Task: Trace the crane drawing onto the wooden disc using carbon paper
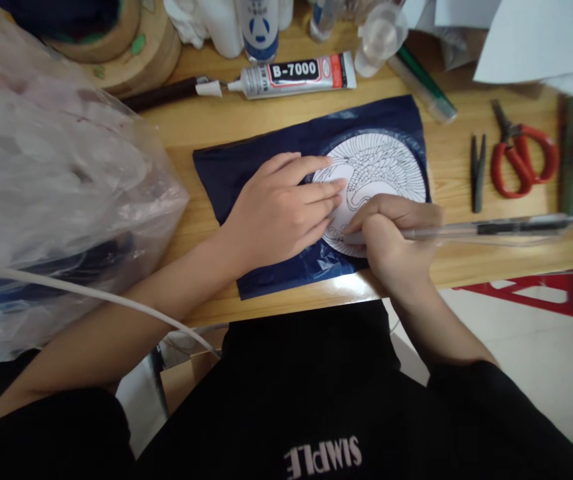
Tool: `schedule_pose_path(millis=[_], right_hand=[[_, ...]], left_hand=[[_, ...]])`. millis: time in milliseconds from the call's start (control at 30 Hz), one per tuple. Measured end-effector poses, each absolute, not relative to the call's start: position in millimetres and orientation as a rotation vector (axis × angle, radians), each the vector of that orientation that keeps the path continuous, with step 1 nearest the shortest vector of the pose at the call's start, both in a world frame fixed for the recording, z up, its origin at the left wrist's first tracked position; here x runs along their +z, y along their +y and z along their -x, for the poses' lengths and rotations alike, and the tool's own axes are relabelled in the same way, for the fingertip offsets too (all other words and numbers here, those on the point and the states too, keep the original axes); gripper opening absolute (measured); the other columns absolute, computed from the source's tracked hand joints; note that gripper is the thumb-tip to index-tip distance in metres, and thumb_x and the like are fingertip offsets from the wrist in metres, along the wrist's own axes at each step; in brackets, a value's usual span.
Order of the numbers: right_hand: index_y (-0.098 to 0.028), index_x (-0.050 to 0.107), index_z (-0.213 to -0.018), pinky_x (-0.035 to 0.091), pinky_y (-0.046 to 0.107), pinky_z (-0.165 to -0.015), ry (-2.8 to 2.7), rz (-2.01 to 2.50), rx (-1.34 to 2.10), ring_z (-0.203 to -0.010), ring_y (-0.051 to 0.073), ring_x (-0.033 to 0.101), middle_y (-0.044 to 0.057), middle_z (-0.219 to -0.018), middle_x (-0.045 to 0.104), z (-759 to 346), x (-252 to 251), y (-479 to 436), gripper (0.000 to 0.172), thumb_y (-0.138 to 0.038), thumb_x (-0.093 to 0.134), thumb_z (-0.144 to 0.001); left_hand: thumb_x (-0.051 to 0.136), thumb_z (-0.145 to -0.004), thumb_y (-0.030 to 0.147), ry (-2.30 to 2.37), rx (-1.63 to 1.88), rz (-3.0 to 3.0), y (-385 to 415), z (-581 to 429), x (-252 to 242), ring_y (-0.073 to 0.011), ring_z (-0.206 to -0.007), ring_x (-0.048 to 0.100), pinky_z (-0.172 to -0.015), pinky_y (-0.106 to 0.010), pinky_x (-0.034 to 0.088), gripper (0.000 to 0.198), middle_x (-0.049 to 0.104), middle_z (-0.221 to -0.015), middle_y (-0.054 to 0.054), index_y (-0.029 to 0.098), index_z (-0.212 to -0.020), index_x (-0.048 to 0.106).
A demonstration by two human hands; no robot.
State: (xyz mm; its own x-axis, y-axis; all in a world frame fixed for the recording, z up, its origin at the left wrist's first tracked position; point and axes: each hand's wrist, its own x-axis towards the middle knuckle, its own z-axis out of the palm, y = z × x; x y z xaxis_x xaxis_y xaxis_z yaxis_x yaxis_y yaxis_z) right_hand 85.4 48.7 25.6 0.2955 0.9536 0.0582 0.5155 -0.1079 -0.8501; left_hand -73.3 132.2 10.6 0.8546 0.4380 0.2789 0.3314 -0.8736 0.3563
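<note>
A round white paper [386, 157] printed with a black line pattern of feathers and swirls lies on a dark blue sheet [266, 167] on the table. My left hand [286, 210] rests flat with fingers outstretched, its fingertips on the paper's left part. In my right hand [399, 233] is a clear pen [496, 229], gripped near its tip, with the barrel pointing off to the right and slightly blurred. The pen's tip is at the lower part of the paper, partly hidden by my fingers.
Above the sheet lies a B-7000 glue tube [296, 75]. To the right are black tweezers [477, 173] and red-handled pliers [524, 157]. A green pen-like tool [429, 87] and a clear cup [381, 33] sit at the back. A large plastic bag [66, 167] fills the left, crossed by a white cable [116, 298].
</note>
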Motion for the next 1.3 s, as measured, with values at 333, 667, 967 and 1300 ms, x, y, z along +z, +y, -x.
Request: schedule_pose_path(millis=[333,667,967,1300], right_hand=[[-0.019,0.057,-0.051,0.032,0.024,-0.047,-1.459,1.765,0.680,-0.047,0.008,0.046,-0.004,-0.048,0.052,-92.4,27.0,46.7,0.022,-0.008,0.049,-0.069],[-0.019,0.057,-0.049,0.034,0.025,-0.045,-1.331,1.759,0.709,-0.044,0.009,0.045,-0.004,-0.046,0.053,-91.3,24.0,46.8,0.023,-0.010,0.049,-0.068],[-0.020,0.056,-0.049,0.037,0.025,-0.044,-1.295,1.743,0.724,-0.044,0.010,0.048,-0.003,-0.047,0.055,-91.2,23.1,46.9,0.023,-0.009,0.049,-0.068],[-0.020,0.058,-0.048,0.036,0.024,-0.042,-1.258,1.753,0.699,-0.043,0.009,0.047,-0.004,-0.047,0.056,-91.0,23.8,46.4,0.024,-0.009,0.048,-0.068]], left_hand=[[0.047,-0.097,0.025,0.571,0.610,-2.817,129.6,73.6,9.4,-0.0240,-0.121,0.059,-0.099,-0.046,0.049,0.022,0.068,-0.120,0.005,0.025,-0.106,0.067],[0.044,-0.099,0.025,0.596,0.554,-2.721,130.6,72.5,11.5,-0.0249,-0.123,0.057,-0.101,-0.048,0.048,0.025,0.068,-0.121,0.005,0.025,-0.104,0.069],[0.044,-0.098,0.025,0.584,0.563,-2.786,130.4,73.4,11.3,-0.0236,-0.122,0.058,-0.099,-0.046,0.050,0.027,0.068,-0.121,0.005,0.027,-0.104,0.070],[0.043,-0.099,0.024,0.589,0.526,-2.728,130.6,72.9,11.4,-0.0247,-0.124,0.056,-0.102,-0.050,0.047,0.028,0.067,-0.122,0.004,0.029,-0.105,0.070]])
